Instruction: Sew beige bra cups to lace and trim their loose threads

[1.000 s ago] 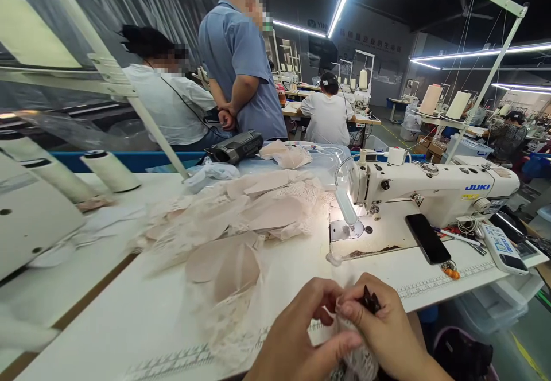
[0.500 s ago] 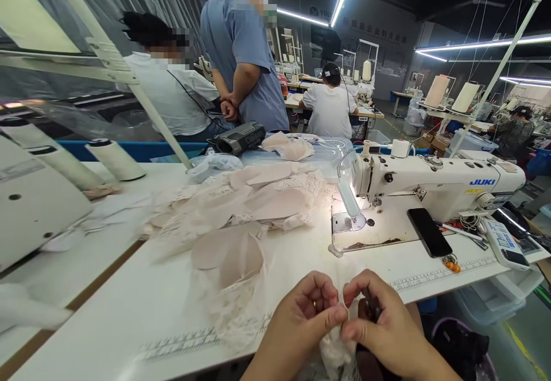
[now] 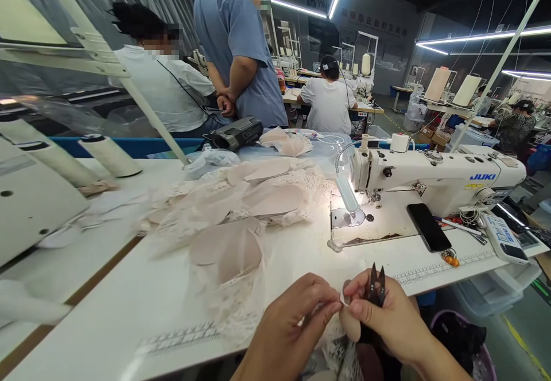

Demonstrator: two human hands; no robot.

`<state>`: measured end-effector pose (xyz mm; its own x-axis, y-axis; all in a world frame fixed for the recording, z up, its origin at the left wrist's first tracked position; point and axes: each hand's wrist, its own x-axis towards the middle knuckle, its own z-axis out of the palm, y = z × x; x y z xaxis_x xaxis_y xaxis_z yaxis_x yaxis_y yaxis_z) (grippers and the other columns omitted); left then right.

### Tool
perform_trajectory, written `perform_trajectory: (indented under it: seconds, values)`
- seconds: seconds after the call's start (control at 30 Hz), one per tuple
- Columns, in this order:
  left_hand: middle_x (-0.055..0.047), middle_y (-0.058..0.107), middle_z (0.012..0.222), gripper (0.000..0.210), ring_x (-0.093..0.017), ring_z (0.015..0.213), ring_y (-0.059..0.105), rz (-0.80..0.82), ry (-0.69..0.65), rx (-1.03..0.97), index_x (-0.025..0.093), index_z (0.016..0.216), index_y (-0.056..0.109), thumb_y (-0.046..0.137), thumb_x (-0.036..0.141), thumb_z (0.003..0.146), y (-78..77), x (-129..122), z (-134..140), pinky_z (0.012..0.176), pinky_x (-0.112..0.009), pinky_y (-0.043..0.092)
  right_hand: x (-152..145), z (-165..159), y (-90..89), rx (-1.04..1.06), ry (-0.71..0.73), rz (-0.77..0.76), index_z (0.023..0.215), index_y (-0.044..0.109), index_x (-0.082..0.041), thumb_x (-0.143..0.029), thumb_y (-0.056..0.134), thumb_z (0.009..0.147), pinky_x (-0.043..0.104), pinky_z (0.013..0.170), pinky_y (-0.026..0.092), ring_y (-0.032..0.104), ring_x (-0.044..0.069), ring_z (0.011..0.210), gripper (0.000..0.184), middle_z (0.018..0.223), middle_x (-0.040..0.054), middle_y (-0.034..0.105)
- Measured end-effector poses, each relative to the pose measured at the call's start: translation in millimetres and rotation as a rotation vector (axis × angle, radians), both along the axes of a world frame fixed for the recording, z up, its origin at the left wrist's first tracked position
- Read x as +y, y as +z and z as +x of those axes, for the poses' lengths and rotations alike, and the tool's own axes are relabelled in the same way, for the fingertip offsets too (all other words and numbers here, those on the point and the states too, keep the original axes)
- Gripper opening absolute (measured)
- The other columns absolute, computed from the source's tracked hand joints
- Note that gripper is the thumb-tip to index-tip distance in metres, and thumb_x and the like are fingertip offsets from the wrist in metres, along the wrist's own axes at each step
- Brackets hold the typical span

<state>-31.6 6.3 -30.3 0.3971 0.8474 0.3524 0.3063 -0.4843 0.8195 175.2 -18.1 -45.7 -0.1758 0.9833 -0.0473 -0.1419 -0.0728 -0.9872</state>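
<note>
My left hand is closed, thumb and forefinger pinching the edge of a beige lace garment piece at the table's front edge. Opposite it, my right hand pinches the same piece close by. Dark thread snips also sit in my right hand, with both blade tips pointing up and slightly apart. White lace hangs below my hands, partly hidden by them. On the table to the left lies a beige cup piece with lace, and behind it a pile of similar lace pieces.
A white sewing machine with a lit lamp stands beyond my hands. Right of its needle plate lie a black phone and a control box. Thread cones stand at left. Several people sit or stand behind the table.
The snips in my right hand have turned upright into view. My fingers have shifted on the garment piece, and a rounded beige part now shows below them. The view has shifted slightly.
</note>
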Motion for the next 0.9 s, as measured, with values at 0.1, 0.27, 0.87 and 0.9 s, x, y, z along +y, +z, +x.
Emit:
perform_trajectory:
  seconds: [0.1,0.27,0.87,0.9]
  values:
    - [0.001,0.073,0.088,0.017,-0.017,0.079,0.071,0.010,0.008,0.011,0.031,0.095,0.077,0.066,0.020,0.101,-3.3,-3,-2,0.073,-0.024,0.053,0,4,5.4,0.018,0.111,-0.007,0.086,0.065,-0.020,-0.067,0.082,0.086,0.028,0.067,0.042,0.049,0.014,0.066,0.050,0.069,-0.0040,0.056]
    - [0.002,0.072,0.088,0.020,-0.015,0.077,0.071,0.037,-0.018,-0.018,0.033,0.098,0.079,0.067,0.017,0.100,-2.8,-4,2,0.071,-0.021,0.053,-10,-1,22.4,-0.206,0.010,0.250,0.086,0.058,-0.022,-0.065,0.062,0.102,0.028,0.070,0.043,0.050,0.016,0.077,0.046,0.083,-0.0005,0.054]
    - [-0.003,0.068,0.120,0.020,-0.021,0.118,0.066,-0.077,0.119,-0.073,0.029,0.087,0.069,0.057,0.030,0.103,11.1,-14,9,0.076,-0.021,0.054,-14,6,28.9,-0.476,-0.001,0.392,0.092,0.057,-0.024,-0.031,0.065,0.100,0.026,0.070,0.043,0.055,0.015,0.076,0.013,0.085,-0.0026,0.060]
    - [-0.004,0.067,0.127,0.021,-0.023,0.125,0.064,-0.129,0.090,-0.071,0.029,0.089,0.068,0.056,0.034,0.105,11.7,-15,9,0.075,-0.020,0.055,-13,5,26.3,-0.426,-0.007,0.347,0.089,0.057,-0.023,-0.033,0.062,0.102,0.026,0.069,0.043,0.054,0.015,0.074,0.017,0.081,-0.0032,0.058]
